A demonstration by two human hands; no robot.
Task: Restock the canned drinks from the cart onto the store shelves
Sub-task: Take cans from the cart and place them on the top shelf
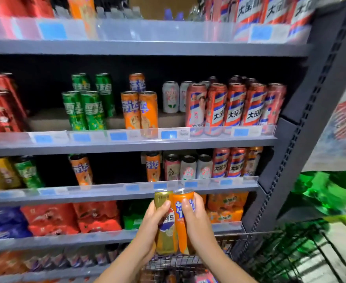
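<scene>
The left hand (147, 223) grips a gold can (165, 225); the right hand (196, 219) grips an orange can (181, 221). Both cans stand upright, touching, just below the shelf's front edge (107, 194).

Held cans: 2, one gold can (165, 221) in the left hand (147, 227), one orange can (183, 221) in the right hand (196, 223). On the middle shelf (127, 146) above them: 4 green cans (84, 110), 3 orange cans (139, 109), 5 front-row red-and-blue cans (235, 107).
</scene>
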